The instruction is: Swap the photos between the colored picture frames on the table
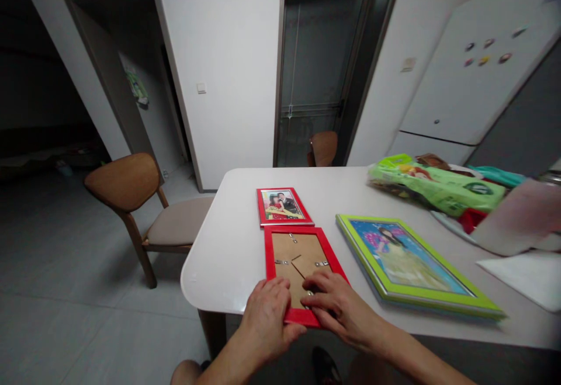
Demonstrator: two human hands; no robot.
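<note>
A red picture frame (326, 242) lies back side up near the table's front edge, its brown backing board (302, 250) showing with small metal clips (322, 264) round the sides. My left hand (268, 312) grips the frame's lower left corner, fingers over the top and thumb by the near edge. Curled over the lower right side, my right hand (339, 303) has its fingertips at the bottom metal clip (309, 294), which they partly cover. Just beyond, a second red frame (283, 205) lies face up with a photo of two people.
On the right of the white table (219, 250), a large green frame (407, 259) holds a photo. Behind it lie a green plastic package (438, 186) and white paper (526, 277). A wooden chair (127, 186) stands left; another chair (323, 148) is at the far side.
</note>
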